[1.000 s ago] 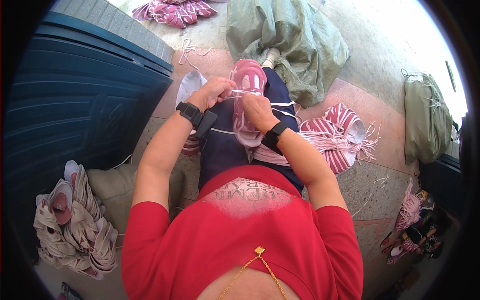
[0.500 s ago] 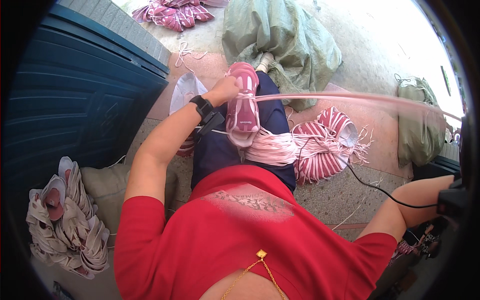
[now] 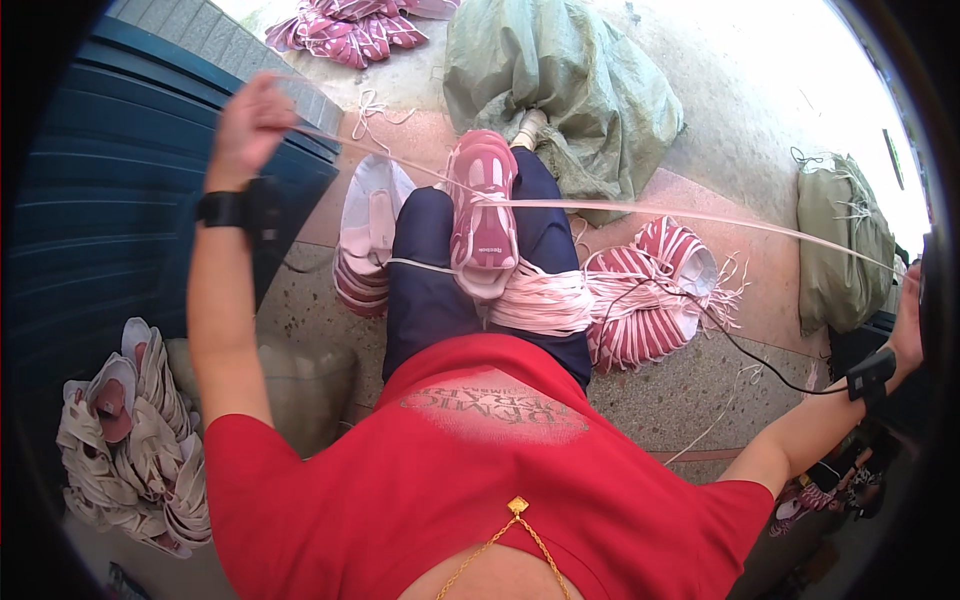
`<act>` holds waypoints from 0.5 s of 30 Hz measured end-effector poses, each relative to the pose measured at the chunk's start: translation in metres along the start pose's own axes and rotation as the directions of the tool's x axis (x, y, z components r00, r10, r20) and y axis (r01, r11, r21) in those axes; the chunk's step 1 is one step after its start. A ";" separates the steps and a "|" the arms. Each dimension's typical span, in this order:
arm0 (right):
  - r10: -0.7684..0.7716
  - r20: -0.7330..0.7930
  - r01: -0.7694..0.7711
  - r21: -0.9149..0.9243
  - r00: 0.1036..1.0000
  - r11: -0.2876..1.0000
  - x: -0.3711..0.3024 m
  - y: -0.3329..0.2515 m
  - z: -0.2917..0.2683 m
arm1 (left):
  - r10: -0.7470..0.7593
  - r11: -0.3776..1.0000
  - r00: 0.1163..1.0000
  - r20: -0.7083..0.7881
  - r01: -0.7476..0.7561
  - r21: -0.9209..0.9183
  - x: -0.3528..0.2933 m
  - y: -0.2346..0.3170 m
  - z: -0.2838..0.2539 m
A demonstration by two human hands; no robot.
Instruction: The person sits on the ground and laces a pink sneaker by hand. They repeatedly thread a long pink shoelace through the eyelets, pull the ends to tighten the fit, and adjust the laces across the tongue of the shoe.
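A maroon and pink shoe upper (image 3: 483, 240) lies lengthwise over my thighs, toe pointing away from me. A pale pink shoelace (image 3: 640, 208) passes through its lacing area and stretches out to both sides. Up at the left, beside the blue door, my left hand (image 3: 254, 118) is closed on one end of the lace, slightly blurred. Far out at the right rim, my right hand (image 3: 908, 315) meets the other end, its fingers partly cut off by the dark edge. A bundle of pink laces (image 3: 540, 299) rests across my right thigh, against the upper.
A stack of striped maroon uppers (image 3: 645, 290) sits right of my legs, another stack (image 3: 370, 215) left. Beige uppers (image 3: 135, 450) pile at lower left near a blue door (image 3: 150, 190). Green sacks (image 3: 560, 90) (image 3: 845, 240) stand ahead and right. A black cable (image 3: 745, 370) runs to my right arm.
My left hand has left the shoe upper and swung up and left, drawing the lace out. My right hand has come into view at the right rim; its forearm has straightened.
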State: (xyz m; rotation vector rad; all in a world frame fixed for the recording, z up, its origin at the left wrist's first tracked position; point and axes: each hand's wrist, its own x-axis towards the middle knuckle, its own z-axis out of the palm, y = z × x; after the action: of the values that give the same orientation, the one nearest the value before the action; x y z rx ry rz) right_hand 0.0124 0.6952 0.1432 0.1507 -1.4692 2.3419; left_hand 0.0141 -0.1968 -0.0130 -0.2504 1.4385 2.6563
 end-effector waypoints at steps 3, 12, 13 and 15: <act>0.267 -0.340 -0.112 0.412 0.902 0.904 -0.019 0.058 -0.102 | 0.279 0.947 0.750 -0.599 -0.319 0.041 -0.072 0.115 -0.111; 0.696 0.159 -0.402 -0.718 0.700 0.568 -0.152 0.397 0.117 | -0.300 0.953 0.887 -0.351 0.260 -0.157 -0.048 -0.034 -0.115; 0.807 0.212 -0.412 -0.772 0.550 0.484 -0.184 0.422 0.149 | -0.325 0.945 0.893 -0.311 0.318 -0.074 -0.037 -0.075 -0.088; 0.792 0.363 -0.331 -0.763 0.491 0.555 -0.237 0.460 0.201 | -0.451 0.862 0.824 -0.341 0.501 0.070 -0.019 -0.148 -0.033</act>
State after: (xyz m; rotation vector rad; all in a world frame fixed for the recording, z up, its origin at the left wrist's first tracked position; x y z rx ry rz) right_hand 0.0434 0.2791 -0.2223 0.4150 -3.0601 2.1819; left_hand 0.0617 -0.1445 -0.1484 -0.9257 1.4175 2.1458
